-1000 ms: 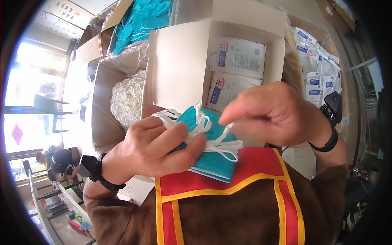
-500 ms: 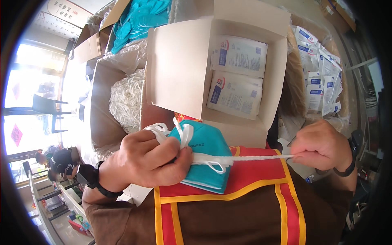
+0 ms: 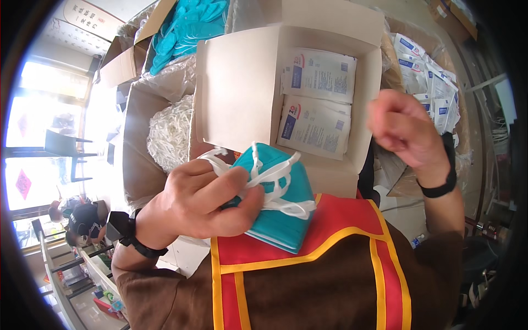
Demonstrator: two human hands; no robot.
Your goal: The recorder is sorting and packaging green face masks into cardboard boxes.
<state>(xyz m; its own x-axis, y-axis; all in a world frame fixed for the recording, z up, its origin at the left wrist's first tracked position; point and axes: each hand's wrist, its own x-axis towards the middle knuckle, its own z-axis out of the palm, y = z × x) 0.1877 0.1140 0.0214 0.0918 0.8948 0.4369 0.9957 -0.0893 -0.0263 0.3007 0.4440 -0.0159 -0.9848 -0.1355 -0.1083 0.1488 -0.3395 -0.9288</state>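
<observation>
My left hand (image 3: 212, 201) is closed on folded teal face masks (image 3: 278, 234), held in front of my apron. White elastic straps (image 3: 289, 206) lie looped across the masks, and more white strap shows above the thumb and fingers. Beneath the masks' lower edge a pale layer shows. At the right, my right hand (image 3: 404, 129) is raised beside the open carton's right wall, its fingers curled into a blurred fist. I see nothing sticking out of it.
Ahead is an open carton (image 3: 236, 91) with two stacks of white printed pouches (image 3: 313, 126). A lined box at left holds white straps (image 3: 171, 135); teal mask pieces (image 3: 190, 33) fill another behind. At right, a box holds loose pouches (image 3: 443, 96). People (image 3: 85, 220) are at far left.
My right hand has let go of the stretched white strap and moved up and away toward the right-hand box. The strap now lies looped on the masks. My left hand keeps its hold.
</observation>
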